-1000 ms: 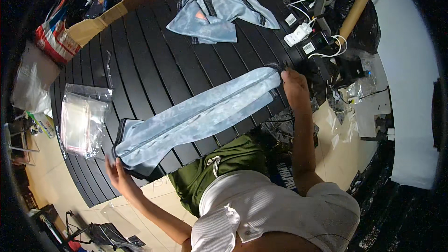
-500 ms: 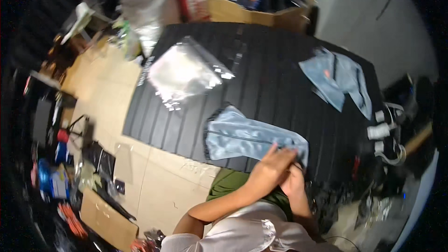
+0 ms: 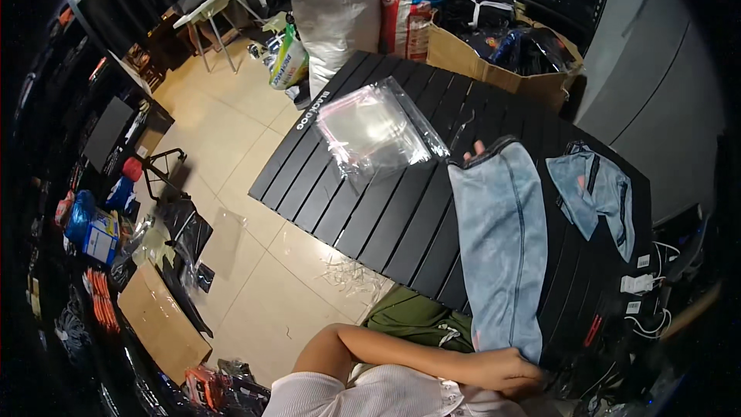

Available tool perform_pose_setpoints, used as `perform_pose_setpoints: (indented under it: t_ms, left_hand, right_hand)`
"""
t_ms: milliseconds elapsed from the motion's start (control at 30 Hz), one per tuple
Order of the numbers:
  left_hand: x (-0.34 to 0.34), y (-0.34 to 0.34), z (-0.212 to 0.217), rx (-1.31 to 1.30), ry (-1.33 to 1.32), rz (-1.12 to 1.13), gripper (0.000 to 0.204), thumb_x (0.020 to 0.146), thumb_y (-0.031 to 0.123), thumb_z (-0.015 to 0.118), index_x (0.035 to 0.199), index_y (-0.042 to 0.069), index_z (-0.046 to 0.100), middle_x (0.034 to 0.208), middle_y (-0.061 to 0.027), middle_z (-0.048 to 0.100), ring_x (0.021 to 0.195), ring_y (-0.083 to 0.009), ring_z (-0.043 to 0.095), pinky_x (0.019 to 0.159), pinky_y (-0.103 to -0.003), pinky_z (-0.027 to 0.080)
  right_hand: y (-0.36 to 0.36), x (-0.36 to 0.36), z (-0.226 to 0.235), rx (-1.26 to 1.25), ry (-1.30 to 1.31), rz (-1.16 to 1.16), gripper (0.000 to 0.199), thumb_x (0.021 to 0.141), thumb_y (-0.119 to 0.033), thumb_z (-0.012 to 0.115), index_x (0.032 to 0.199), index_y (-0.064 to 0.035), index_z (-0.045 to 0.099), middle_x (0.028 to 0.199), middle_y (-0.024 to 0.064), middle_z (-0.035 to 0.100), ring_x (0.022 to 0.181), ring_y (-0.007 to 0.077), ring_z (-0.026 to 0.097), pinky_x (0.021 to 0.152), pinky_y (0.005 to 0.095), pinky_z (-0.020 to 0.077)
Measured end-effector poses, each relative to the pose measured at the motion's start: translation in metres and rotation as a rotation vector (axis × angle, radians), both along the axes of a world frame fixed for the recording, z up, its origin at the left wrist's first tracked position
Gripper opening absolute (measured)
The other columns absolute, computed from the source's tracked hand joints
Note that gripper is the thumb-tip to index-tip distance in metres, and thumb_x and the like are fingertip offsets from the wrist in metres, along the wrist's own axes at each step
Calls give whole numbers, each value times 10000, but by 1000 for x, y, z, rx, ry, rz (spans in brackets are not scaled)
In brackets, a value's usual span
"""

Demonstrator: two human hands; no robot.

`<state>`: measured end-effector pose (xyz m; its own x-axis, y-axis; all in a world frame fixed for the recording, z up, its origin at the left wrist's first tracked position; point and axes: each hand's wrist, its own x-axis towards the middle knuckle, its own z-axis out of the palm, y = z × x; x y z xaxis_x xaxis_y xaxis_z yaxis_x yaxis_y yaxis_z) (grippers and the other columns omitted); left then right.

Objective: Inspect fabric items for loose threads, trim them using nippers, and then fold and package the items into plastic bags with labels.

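A light-blue fabric sleeve [image 3: 502,239] with a dark hem at its far end and a dark seam down its length stretches from me over the right part of the black slatted table [image 3: 370,239]. My left hand [image 3: 513,371] is closed on its near end, the forearm crossing in front of my body. At the far hem, fingertips of my right hand [image 3: 477,151] poke out, a little apart; the rest of that hand and its arm are hidden, seemingly inside the sleeve. Another crumpled light-blue fabric piece [image 3: 594,193] with dark trim lies to the right.
Clear plastic bags [image 3: 374,131] lie on the table's far left. Behind stand a white sack [image 3: 336,23] and an open cardboard box [image 3: 494,69] of dark goods. White plugs and cables [image 3: 639,284] hang at the right edge. A flattened carton [image 3: 162,320] rests on the floor at left.
The sleeve has swung from lying crosswise to pointing away from me. My right hand has gone from its near end to the far hem; my left hand has come nearer my body. The view has shifted.
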<state>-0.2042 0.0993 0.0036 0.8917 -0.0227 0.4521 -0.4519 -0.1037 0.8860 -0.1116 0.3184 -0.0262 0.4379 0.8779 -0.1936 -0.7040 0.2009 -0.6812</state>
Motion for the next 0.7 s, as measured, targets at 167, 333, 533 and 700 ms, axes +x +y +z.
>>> perform_pose_setpoints:
  t_ms: [167,333,533,700]
  left_hand:
    - [18,33,-1,469,-270,437,334,776,97,517,1102,29,542,867,-129,602,745,-250,611,629,-340,490]
    - [44,141,-21,822,-254,962,140,736,156,590,856,86,579,636,-59,468,608,-216,509,494,-330,406]
    - [69,239,-15,655,-185,1251,189,766,16,523,948,22,572,919,-155,595,848,-307,574,711,-352,460]
    - [2,298,-15,325,118,1592,151,860,107,552,966,0,563,846,-140,630,768,-189,594,663,-294,445]
  right_hand:
    - [-1,90,-32,889,447,251,290,914,-324,457,1061,-81,515,925,56,566,914,234,532,925,438,388]
    - [-18,32,-11,486,82,-273,282,897,-323,450,982,-66,532,946,97,559,844,246,560,809,429,448]
    - [-63,55,8,28,56,-57,325,876,-194,451,1115,16,515,1156,146,533,1056,226,518,954,350,377]
    - [-158,96,36,195,253,311,377,796,-143,482,1115,56,498,1166,169,540,1097,263,506,1000,419,343]
